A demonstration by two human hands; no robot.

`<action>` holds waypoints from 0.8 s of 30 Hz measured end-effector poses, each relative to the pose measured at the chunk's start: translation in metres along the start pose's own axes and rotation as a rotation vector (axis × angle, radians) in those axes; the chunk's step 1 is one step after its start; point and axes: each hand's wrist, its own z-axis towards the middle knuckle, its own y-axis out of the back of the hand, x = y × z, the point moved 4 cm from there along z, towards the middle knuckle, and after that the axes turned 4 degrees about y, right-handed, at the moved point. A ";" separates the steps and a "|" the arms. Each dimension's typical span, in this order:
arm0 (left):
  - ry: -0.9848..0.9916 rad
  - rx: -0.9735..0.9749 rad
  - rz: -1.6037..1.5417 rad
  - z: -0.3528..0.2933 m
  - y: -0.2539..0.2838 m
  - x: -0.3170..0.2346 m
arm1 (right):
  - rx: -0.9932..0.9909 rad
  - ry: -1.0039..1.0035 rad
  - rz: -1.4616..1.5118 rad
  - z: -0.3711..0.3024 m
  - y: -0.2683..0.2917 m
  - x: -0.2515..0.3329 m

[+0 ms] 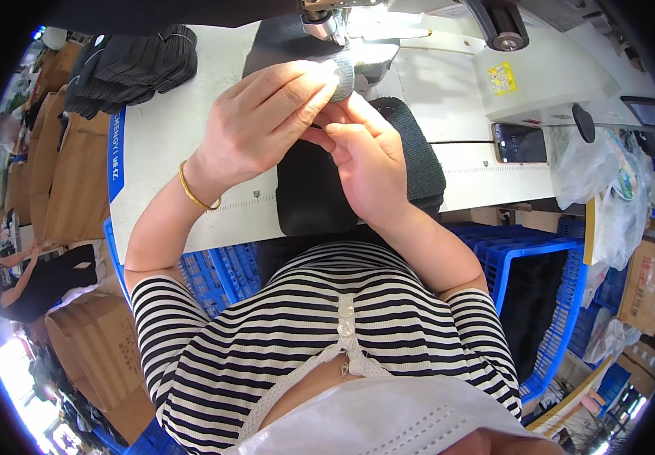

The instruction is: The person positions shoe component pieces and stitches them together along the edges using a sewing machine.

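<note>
Under the needle area of a sewing machine [326,23] lies a black fabric piece [282,45], brightly lit at its right end. My left hand [270,117] comes from the left, its fingers together and closed on the edge of this piece just in front of the presser foot. My right hand [369,163] pinches the same edge from below, thumb against fingers; the fingertips are partly hidden. Beneath my hands, another black fabric piece [314,193] hangs over the table's front edge. A pile of dark textured pieces [422,155] lies right beside my right hand.
Bundled black pieces [141,68] are stacked at the table's far left. A phone [521,144] rests on the right of the white table [464,178]. Blue crates [505,262] stand below the table, cartons [88,349] on the left. Another person [39,277] is at the far left.
</note>
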 end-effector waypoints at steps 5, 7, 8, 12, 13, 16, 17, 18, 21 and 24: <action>0.000 0.011 0.004 0.002 0.001 0.003 | 0.015 0.000 0.012 0.004 -0.004 0.001; 0.000 0.018 0.005 0.003 0.000 0.005 | 0.009 -0.003 0.040 0.007 -0.004 0.000; -0.004 0.016 0.007 0.005 0.000 0.007 | 0.011 0.001 0.040 0.008 -0.004 0.000; -0.019 0.005 0.018 0.012 -0.001 0.011 | -0.010 0.001 0.091 0.014 -0.005 0.001; -0.019 0.004 0.028 0.014 -0.001 0.012 | -0.018 -0.003 0.101 0.015 -0.006 0.000; -0.009 0.023 0.032 0.015 -0.003 0.017 | -0.015 0.011 0.118 0.017 -0.009 0.001; -0.011 0.023 0.031 0.015 -0.004 0.017 | -0.016 0.012 0.118 0.017 -0.008 0.001; -0.010 0.017 0.051 0.015 -0.005 0.018 | -0.011 0.012 0.107 0.018 -0.008 0.001; -0.005 0.006 0.083 0.016 -0.007 0.018 | -0.006 0.017 0.113 0.018 -0.008 -0.001; -0.019 -0.037 0.107 0.020 -0.010 0.018 | -0.006 0.028 0.129 0.019 -0.007 -0.002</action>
